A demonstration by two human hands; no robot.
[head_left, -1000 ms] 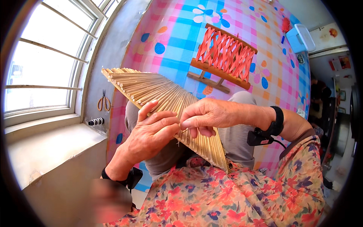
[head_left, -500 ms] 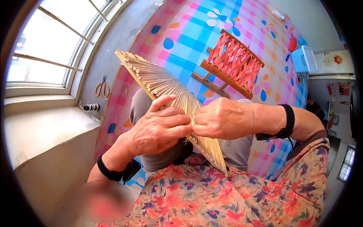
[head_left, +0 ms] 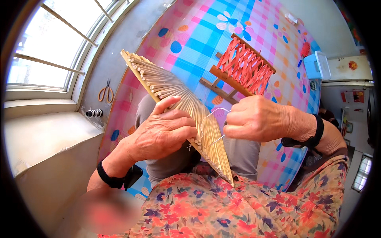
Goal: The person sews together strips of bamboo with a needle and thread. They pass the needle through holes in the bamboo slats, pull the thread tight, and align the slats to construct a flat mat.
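**Both hands on a bamboo fan frame, thread drawn taut**

A fan of thin bamboo slats (head_left: 174,93) lies slanted across the person's lap. The left hand (head_left: 164,133) curls closed around its lower edge, thumb stretched up along the slats. Just right of it, the right hand (head_left: 258,119) is clenched into a fist, pinching a white thread (head_left: 210,117) that loops to the slats. Beyond the right hand stands a small wooden stool with red webbing (head_left: 242,65). Far left of the left hand, scissors (head_left: 105,92) and a thread spool (head_left: 94,113) rest by the wall.
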